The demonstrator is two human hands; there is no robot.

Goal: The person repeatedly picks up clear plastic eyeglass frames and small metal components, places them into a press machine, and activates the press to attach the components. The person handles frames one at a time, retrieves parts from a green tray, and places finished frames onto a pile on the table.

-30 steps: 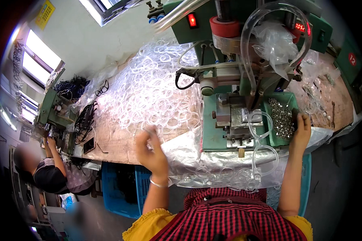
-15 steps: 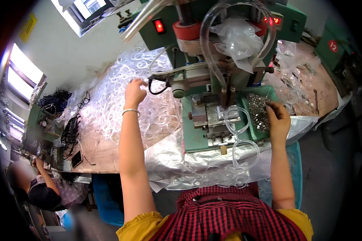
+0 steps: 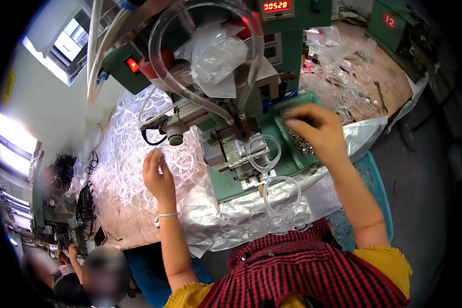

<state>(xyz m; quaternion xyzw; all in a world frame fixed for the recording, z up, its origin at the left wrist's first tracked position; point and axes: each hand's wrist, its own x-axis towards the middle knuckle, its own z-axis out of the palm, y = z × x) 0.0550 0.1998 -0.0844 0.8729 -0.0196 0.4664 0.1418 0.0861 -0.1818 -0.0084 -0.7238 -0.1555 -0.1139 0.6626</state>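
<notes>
your left hand (image 3: 158,177) pinches clear tubing (image 3: 133,154); right hand (image 3: 313,128) over tray (image 3: 287,110), fingers curled, grasp hidden.

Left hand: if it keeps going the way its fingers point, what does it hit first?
The left hand points up and away over the heap of clear plastic rings. It would likely meet those rings first, though its height above them is unclear.
</notes>
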